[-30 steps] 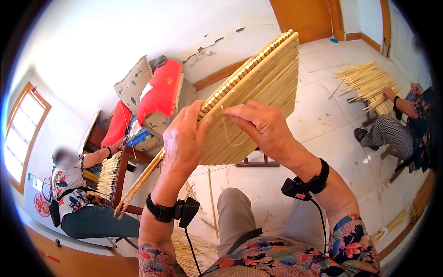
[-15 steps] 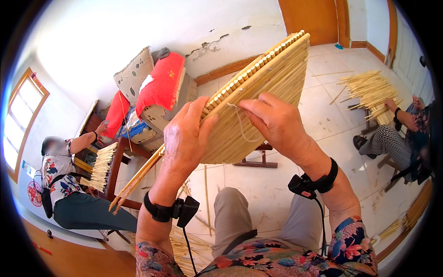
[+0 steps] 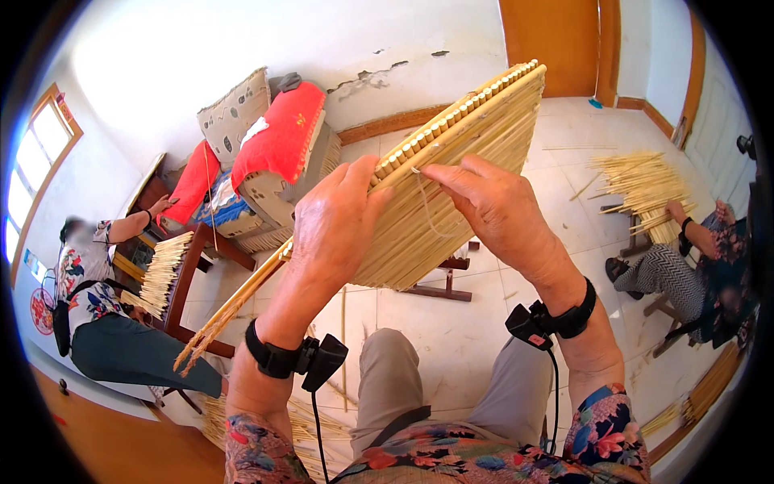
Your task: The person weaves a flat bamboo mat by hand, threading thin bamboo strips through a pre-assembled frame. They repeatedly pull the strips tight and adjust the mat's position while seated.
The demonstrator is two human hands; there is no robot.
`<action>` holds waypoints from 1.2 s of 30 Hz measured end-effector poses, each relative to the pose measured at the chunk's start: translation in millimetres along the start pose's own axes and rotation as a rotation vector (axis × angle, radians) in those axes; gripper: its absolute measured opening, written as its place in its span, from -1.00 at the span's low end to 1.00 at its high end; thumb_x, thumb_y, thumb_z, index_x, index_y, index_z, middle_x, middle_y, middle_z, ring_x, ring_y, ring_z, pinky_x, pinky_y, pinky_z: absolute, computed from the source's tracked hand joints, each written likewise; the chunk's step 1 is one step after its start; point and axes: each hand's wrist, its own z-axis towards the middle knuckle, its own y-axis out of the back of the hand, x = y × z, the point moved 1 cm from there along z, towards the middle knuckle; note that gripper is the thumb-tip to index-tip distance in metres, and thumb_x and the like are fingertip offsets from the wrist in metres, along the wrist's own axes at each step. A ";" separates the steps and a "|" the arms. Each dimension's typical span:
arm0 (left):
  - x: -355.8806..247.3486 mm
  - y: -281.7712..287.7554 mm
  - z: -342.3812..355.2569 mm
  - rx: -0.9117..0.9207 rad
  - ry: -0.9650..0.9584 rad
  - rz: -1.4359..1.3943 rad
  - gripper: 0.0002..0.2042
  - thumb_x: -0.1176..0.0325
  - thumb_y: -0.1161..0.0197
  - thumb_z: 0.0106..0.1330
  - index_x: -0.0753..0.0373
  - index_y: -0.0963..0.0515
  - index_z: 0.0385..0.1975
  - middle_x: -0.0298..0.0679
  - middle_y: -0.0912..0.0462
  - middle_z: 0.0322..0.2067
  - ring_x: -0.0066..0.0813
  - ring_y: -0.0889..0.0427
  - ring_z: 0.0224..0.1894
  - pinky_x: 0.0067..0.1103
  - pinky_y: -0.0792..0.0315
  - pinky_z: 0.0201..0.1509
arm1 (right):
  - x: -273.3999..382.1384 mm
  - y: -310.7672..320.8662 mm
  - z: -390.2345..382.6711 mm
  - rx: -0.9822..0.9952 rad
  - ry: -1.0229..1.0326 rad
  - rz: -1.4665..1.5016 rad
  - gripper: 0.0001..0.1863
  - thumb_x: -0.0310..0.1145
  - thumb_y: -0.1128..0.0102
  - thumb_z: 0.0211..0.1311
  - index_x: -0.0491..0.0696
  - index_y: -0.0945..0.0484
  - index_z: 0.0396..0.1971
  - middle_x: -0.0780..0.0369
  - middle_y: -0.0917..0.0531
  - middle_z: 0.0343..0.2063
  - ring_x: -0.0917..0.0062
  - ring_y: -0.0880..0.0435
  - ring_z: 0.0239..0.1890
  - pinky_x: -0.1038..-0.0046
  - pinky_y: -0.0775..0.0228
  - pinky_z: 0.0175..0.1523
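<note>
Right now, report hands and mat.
Left hand grips straw mat edge. Right hand pinches string on it. Nothing blocking.

I sit in a plain room used as a home straw-weaving workshop: pale tiled floor [image 3: 451, 339] below my hands, cracked white wall [image 3: 322, 48] ahead. Left of my grip a person [image 3: 89, 282] works straw on a wooden frame; to the right another handles a straw bundle [image 3: 637, 185]. Stacked red cushions [image 3: 278, 133] lie beyond.

Red cushions [image 3: 284, 133] piled against white wall [image 3: 242, 48]. Seated person [image 3: 97, 315] at left beside straw bundle [image 3: 161, 270]. Second straw bundle [image 3: 641, 181] on tiled floor [image 3: 451, 331], right.
</note>
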 end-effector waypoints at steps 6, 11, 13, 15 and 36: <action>1.9 -4.4 3.1 -0.024 0.011 -0.012 -0.74 0.30 -0.26 0.24 0.25 -0.47 -0.13 -0.08 -0.59 -0.33 -0.03 -0.61 -0.24 -0.25 -0.48 -0.17 | -2.4 0.3 5.8 0.029 -0.009 0.030 -0.70 -0.53 -0.17 0.17 0.01 -0.61 -0.08 0.20 -0.56 -0.45 0.29 -0.61 -0.37 0.33 -0.48 -0.31; 2.9 -5.8 5.1 -0.017 0.007 0.001 -0.76 0.29 -0.26 0.24 0.25 -0.46 -0.19 -0.07 -0.58 -0.33 0.00 -0.60 -0.25 -0.24 -0.48 -0.19 | -3.0 5.4 10.2 0.082 -0.032 0.055 -0.72 -0.52 -0.13 0.22 -0.01 -0.60 -0.07 0.17 -0.58 -0.43 0.24 -0.62 -0.33 0.31 -0.47 -0.29; 3.3 -5.8 3.2 -0.021 0.006 -0.001 -0.76 0.29 -0.26 0.24 0.25 -0.45 -0.21 -0.07 -0.58 -0.33 0.01 -0.60 -0.25 -0.23 -0.48 -0.19 | -2.5 6.2 10.4 0.103 -0.037 0.059 -0.73 -0.52 -0.12 0.23 -0.03 -0.60 -0.07 0.16 -0.58 -0.42 0.23 -0.62 -0.32 0.30 -0.47 -0.28; 3.8 -5.5 2.9 -0.026 0.008 -0.007 -0.77 0.28 -0.26 0.24 0.25 -0.45 -0.21 -0.07 -0.58 -0.33 0.01 -0.60 -0.26 -0.23 -0.48 -0.20 | -2.3 6.3 11.2 0.127 -0.052 0.050 -0.74 -0.52 -0.11 0.24 -0.05 -0.59 -0.07 0.15 -0.59 -0.42 0.22 -0.62 -0.32 0.28 -0.47 -0.26; 7.1 -6.7 0.3 -0.078 -0.027 -0.012 -0.70 0.28 -0.30 0.20 0.28 -0.50 -0.13 -0.10 -0.60 -0.36 -0.06 -0.62 -0.28 -0.28 -0.48 -0.23 | -22.5 23.9 -4.5 0.314 -0.147 0.274 -0.76 -0.52 -0.11 0.29 -0.13 -0.61 -0.07 0.23 -0.66 -0.36 0.60 -0.64 -0.33 0.56 -0.46 -0.27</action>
